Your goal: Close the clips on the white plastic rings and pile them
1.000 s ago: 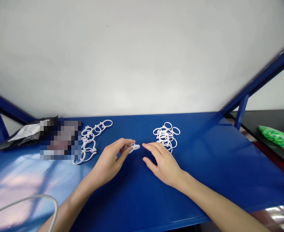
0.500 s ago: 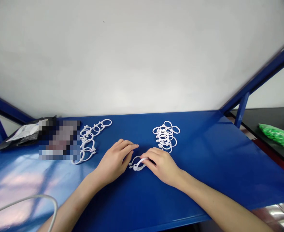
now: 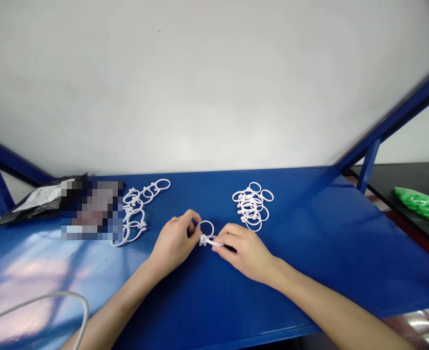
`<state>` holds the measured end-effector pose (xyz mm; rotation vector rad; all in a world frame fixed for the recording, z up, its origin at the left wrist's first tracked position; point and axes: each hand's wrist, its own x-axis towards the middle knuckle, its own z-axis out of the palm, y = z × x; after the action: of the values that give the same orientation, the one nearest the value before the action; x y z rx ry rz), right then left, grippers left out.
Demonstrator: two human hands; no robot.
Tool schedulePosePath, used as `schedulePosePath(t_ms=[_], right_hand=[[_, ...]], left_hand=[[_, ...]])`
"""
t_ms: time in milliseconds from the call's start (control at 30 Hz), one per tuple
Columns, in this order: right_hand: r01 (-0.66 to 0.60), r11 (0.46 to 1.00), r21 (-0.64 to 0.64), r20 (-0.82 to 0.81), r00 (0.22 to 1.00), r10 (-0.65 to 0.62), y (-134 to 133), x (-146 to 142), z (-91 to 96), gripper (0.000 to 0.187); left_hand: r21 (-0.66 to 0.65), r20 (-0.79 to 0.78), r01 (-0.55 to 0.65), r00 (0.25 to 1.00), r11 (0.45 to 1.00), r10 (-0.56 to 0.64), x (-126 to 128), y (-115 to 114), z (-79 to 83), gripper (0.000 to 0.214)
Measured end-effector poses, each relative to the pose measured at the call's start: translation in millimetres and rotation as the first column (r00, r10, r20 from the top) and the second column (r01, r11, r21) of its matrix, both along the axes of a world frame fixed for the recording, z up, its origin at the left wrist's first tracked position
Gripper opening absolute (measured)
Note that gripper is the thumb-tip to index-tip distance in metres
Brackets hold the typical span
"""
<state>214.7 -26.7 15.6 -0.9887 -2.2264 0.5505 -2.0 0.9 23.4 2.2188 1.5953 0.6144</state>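
Observation:
Both my hands meet over the middle of a blue table (image 3: 309,253). My left hand (image 3: 174,241) is closed, its fingertips pinching a white plastic ring (image 3: 206,228) at its left side. My right hand (image 3: 241,248) is closed on the other end of the same white ring piece, near its small knob. A heap of loose white rings (image 3: 251,206) lies just behind my right hand. A linked string of white rings (image 3: 136,211) lies to the left of my left hand.
A black bag (image 3: 41,200) with a blurred patch beside it lies at the table's far left. A white cable (image 3: 35,304) curves over the near left corner. Blue frame struts (image 3: 385,126) rise at the right, and a green bag (image 3: 420,205) rests on a dark bench beyond.
My right hand closed on a white ring piece and drew toward me. My left hand came in and pinched the same ring, now held up between both hands.

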Motion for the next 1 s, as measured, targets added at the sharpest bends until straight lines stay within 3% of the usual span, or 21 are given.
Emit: schedulePosePath(t_ms=[133,400,467,600,667,767,900,1000], right_hand=[[-0.061,0.998,-0.006,0.024,0.998,0.061,0,0,0.6,0.025],[-0.159,0.987,-0.031,0.049,0.986,0.161,-3,-1,2.7,0.025],[-0.140,0.989,-0.046,0.047,0.989,0.142,-4,-1,4.0,0.024],[-0.042,0.991,-0.128,-0.047,0.998,0.036,-5,-1,9.1,0.021],[0.002,0.980,-0.198,-0.102,0.994,-0.022,-4,-1,12.0,0.021],[0.083,0.961,-0.263,-0.200,0.970,-0.139,-1,-1,14.2,0.022],[0.119,0.927,-0.355,-0.326,0.914,-0.242,2,0,11.6,0.028],[0.081,0.912,-0.401,-0.365,0.899,-0.240,4,1,7.2,0.031]], left_hand=[[-0.077,0.058,-0.028,0.998,0.997,0.032,0,-1,6.2,0.024],[-0.269,0.272,-0.093,0.948,0.959,0.168,-4,1,10.5,0.027],[-0.201,0.173,-0.156,0.966,0.967,0.192,-9,4,10.8,0.029],[0.072,-0.213,-0.219,0.950,0.973,0.229,-19,9,11.8,0.034],[0.187,-0.259,-0.202,0.934,0.961,0.247,-22,10,14.1,0.038],[0.237,-0.066,-0.133,0.986,0.962,0.153,-20,5,20.8,0.037],[-0.011,0.274,0.059,0.960,0.998,-0.054,-8,-8,26.0,0.032],[-0.179,0.447,0.126,0.894,0.976,-0.033,0,-15,21.1,0.029]])
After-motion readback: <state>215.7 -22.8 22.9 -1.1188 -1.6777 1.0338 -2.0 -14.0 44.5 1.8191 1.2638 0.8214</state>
